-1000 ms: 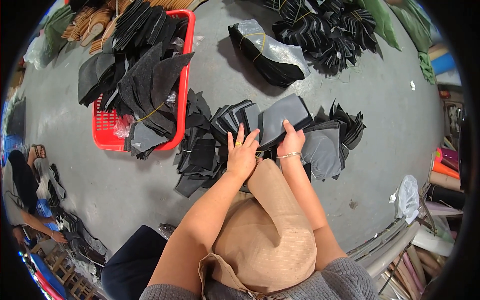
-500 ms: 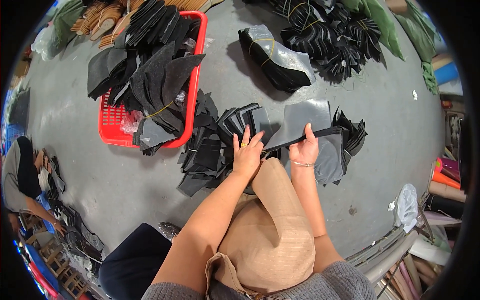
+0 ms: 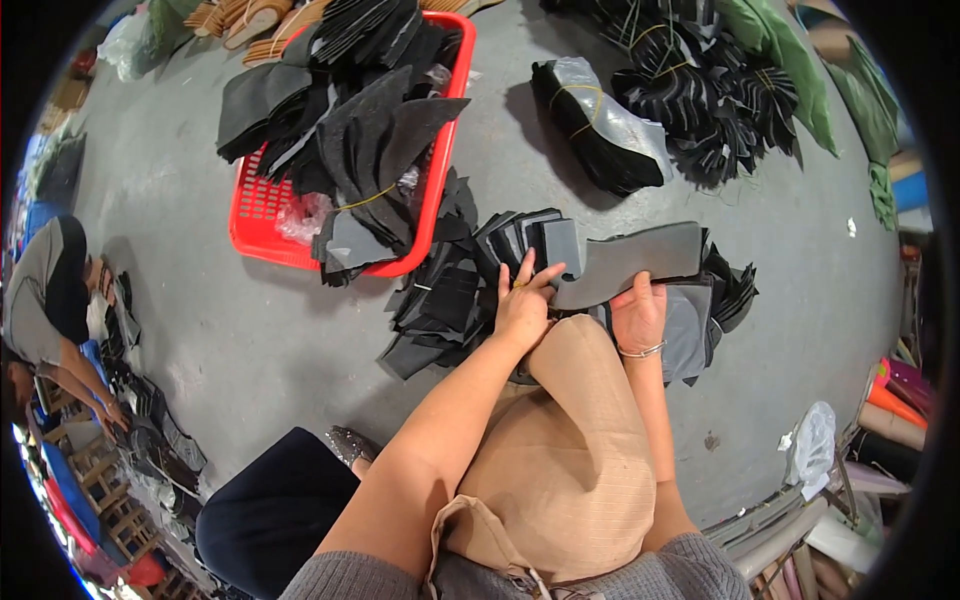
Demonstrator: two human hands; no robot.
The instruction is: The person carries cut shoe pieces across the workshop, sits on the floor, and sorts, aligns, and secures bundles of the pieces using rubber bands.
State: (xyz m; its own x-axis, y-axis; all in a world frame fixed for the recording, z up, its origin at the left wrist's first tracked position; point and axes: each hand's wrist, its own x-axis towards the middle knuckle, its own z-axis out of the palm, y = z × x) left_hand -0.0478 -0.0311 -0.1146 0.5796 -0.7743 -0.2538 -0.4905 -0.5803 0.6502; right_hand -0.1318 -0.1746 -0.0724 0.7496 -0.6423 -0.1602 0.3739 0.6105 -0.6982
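My right hand [image 3: 639, 318] grips the lower edge of a cut sheet piece [image 3: 645, 262], thumb on top. This piece has a smooth grey face and a curved notch at its left end. My left hand [image 3: 524, 308], fingers spread, rests at the fanned stack of black and grey pieces [image 3: 512, 238], close to the notched end. Whether it pinches anything there cannot be seen. Under and beside my right hand lies a stack of grey-faced pieces [image 3: 688, 330]. More dark pieces [image 3: 440, 300] are heaped left of my left hand.
A red plastic basket [image 3: 446, 180] piled with dark pieces stands at upper left. A tied bundle [image 3: 600, 125] and a larger black heap [image 3: 700, 90] lie farther off. Another person [image 3: 50, 290] bends over dark pieces at far left. Rolls [image 3: 890, 425] line the right.
The piece in my right hand now lies flatter, its grey face turned up more. My left hand stays spread at the fanned stack. The whole view has shifted slightly.
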